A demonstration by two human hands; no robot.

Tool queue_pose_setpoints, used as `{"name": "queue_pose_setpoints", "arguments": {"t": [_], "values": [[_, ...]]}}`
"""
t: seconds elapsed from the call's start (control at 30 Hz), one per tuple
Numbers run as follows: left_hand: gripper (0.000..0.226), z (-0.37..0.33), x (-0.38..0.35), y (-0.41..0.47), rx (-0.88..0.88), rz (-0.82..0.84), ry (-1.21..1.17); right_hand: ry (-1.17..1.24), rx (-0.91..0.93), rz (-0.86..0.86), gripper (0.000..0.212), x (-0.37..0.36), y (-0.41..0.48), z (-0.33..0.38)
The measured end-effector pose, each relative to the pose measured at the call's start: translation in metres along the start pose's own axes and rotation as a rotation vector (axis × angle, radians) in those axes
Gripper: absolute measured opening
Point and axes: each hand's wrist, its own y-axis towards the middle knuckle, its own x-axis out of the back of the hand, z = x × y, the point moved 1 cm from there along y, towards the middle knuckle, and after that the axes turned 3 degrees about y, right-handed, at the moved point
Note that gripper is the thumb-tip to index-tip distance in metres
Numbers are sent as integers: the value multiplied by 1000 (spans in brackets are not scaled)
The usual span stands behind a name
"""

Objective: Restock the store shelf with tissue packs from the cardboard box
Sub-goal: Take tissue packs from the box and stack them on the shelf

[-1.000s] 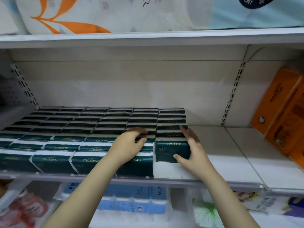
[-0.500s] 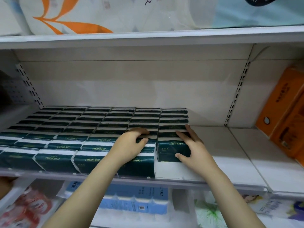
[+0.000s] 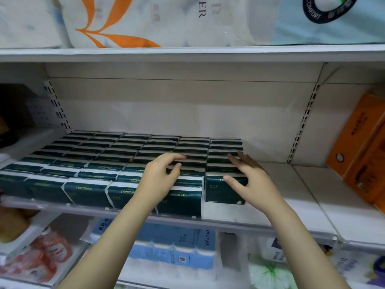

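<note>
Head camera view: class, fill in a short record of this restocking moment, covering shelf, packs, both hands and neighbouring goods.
Shelf: white shelf, bare right of the packs
Packs: dark green tissue packs in rows, filling the left part
Front right pack: set back from the neighbouring front row
Left hand: loosely curved over the packs, gripping nothing
Right hand: fingers straight, spread over the front right pack
Neighbours: orange packs at right; blue packs below
Cardboard box: not in view

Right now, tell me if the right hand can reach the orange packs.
Probably yes: only bare shelf lies between the right hand and the orange packs, and it holds nothing.
</note>
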Motion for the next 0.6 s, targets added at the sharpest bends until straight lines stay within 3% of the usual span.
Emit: {"name": "queue_pose_setpoints", "arguments": {"t": [0.23, 0.37, 0.6], "values": [[27, 16, 48, -35, 151, -66, -228, 337, 90, -165, 40, -28, -9, 64], [35, 35, 89, -73, 147, -123, -403, 571, 46, -147, 35, -65, -21, 115], [34, 84, 150, -141, 245, -130, -443, 770, -34, -34, 36, -141, -53, 184]]}}
